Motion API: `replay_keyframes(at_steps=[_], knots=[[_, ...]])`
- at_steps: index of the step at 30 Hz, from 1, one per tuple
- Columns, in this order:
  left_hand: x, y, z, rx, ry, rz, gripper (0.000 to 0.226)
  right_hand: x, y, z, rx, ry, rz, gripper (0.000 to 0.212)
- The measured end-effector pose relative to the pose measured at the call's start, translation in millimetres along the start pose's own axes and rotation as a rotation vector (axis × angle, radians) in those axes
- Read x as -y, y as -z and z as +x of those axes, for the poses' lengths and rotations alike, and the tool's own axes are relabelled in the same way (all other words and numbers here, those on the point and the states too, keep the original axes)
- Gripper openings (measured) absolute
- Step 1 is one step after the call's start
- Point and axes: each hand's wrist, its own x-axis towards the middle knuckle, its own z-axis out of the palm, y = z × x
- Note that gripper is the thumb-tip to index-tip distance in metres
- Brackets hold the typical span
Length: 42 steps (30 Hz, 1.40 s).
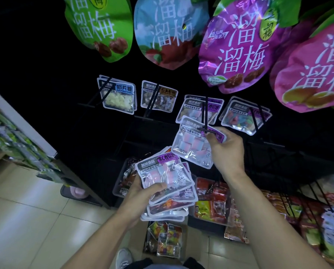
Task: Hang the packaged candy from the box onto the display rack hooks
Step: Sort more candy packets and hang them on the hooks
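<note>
— Purple-topped candy packet (191, 144) in the right hand (227, 150): where does it sit against the hook?

— Its top edge is right at the tip of the black hook (206, 121), which runs from the rack on the far side toward the person. The packet's header is at the far end, its long axis sloping down and toward the near side, tilted a little to the left. The right fingers (212, 141) are clamped on the packet's right edge, just beneath the hook tip.

— So is the hole on yet?

— I can't tell; the hook tip crosses the header, but the hole itself is hidden. My guess is that the next push goes away from the person, along the hook, toward the same purple packets already hanging (200, 109) there.

— And the left hand (142, 193)?

— Lower and nearer, closed on a fanned stack of packets (166, 181), thumb across the top one. It is well below the hook, so the right hand is the one placed for it. The box (164, 237) with more candy sits on the floor below.
</note>
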Motion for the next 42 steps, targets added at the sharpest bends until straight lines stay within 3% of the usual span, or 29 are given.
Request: replay_keyframes(at_steps=[11,16,20,22,26,31,38,42], knots=[[-5,2,2,0.005,-0.023,0.111,0.075,-18,-12,34,-0.026,-0.019,-0.048,0.012],[-10,-2,2,-0.001,-0.013,0.125,0.075,-27,-22,56,-0.046,-0.068,-0.045,0.025],[-10,-5,4,-0.037,0.012,0.121,0.101,-33,-24,22,-0.016,-0.168,0.113,0.059],[-10,-4,6,-0.034,-0.002,0.128,0.092,-35,-24,-11,0.057,-0.253,0.118,0.063],[-15,-10,9,0.029,-0.018,0.177,0.073,-35,-30,-54,0.288,-0.400,0.120,0.098],[-22,-26,12,0.066,-0.047,0.228,0.062,-41,-23,-51,0.331,-0.539,0.180,0.065],[-21,-43,19,0.075,-0.063,0.196,0.076,-60,-13,-47,0.219,-0.593,0.317,0.060],[-28,-46,17,0.087,-0.048,0.187,0.078,-64,-14,-49,0.170,-0.589,0.388,0.036]])
